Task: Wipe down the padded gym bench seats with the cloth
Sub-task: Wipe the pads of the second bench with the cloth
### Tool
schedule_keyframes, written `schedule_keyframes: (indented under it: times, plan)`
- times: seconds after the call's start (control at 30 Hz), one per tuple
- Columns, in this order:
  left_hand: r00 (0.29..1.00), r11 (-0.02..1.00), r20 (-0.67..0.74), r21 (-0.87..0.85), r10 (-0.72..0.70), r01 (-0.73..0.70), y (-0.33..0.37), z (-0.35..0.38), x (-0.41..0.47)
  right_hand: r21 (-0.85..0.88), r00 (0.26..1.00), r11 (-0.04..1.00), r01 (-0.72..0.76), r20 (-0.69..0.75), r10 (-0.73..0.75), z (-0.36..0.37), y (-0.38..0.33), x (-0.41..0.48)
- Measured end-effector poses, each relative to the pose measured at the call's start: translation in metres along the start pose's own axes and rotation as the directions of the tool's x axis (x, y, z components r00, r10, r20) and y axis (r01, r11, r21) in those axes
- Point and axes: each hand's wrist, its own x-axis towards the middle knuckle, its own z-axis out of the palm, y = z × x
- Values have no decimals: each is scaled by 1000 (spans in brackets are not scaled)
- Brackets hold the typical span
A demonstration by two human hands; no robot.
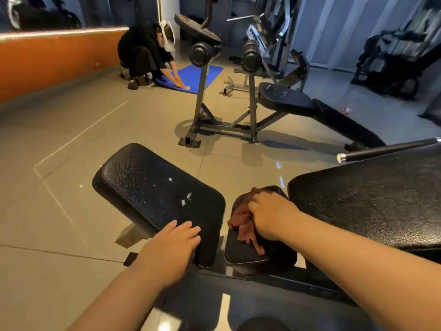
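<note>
We rested our left hand [175, 237] flat on the near edge of a black padded seat [152, 187], with white flecks just beyond its fingers. Our right hand [269, 211] gripped a bunched reddish-brown cloth [241, 218] against the smaller pad [243, 255] beneath it. A larger pad [370, 199] lay just to that hand's right.

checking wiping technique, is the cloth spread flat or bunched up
Bunched up: the reddish-brown cloth lies crumpled in folds under the right hand on the small black pad.
</note>
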Motion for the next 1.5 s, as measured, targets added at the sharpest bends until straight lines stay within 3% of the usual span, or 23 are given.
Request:
schedule_keyframes:
  times: [0.13,0.2,0.27,0.43,0.53,0.63,0.7,0.8,0.87,0.93,0.97,1.0,1.07,1.17,1.27,1.5]
  plan:
    - [999,998,43,-70,1,2,-7,1,10,-96,979,974,-205,1,206,-7,4,41]
    - [998,998,65,-54,19,-16,-13,-3,11,-127,989,981,-149,-25,147,7,-16,54]
    - [998,999,62,-45,31,-28,-18,-5,10,-154,999,988,-5,-37,-1,22,-40,49]
    - [1000,997,10,-76,27,-26,-37,-5,-5,-37,984,983,179,-4,-180,27,-44,-9]
    - [999,998,37,-67,16,-14,-38,-2,-1,-46,991,990,131,-6,-131,14,-18,-8]
    - [988,998,-148,-36,41,-47,-36,8,1,-113,997,990,-82,-3,82,7,-11,27]
    - [989,997,-129,21,76,-74,-39,11,-2,-109,987,981,-158,-2,158,9,-22,44]
    - [982,994,-157,8,108,-108,-49,18,-3,-83,999,996,-15,-36,12,17,-45,38]
    - [975,992,-182,14,125,-124,-53,20,-3,158,998,985,63,5,-65,28,-55,25]
    - [976,991,-175,-9,130,-134,-57,18,-2,584,979,807,82,105,-175,35,-64,9]
    - [975,990,-180,-38,130,-139,-58,17,-3,693,980,718,67,88,-177,41,-67,3]
    - [971,988,-203,-68,125,-141,-60,19,-3,635,994,771,58,35,-103,38,-71,-5]
    - [972,983,-212,-130,99,-128,-61,18,-4,689,975,724,-32,-139,175,41,-80,-11]
    - [969,978,-235,-166,84,-124,-64,19,-5,864,958,497,75,-201,203,47,-123,-16]
    - [963,981,-258,-154,76,-119,-70,19,-7,954,947,292,64,-150,285,65,-160,-12]
    - [954,978,-293,-175,60,-116,-77,18,-5,968,855,250,17,-144,499,68,-153,56]
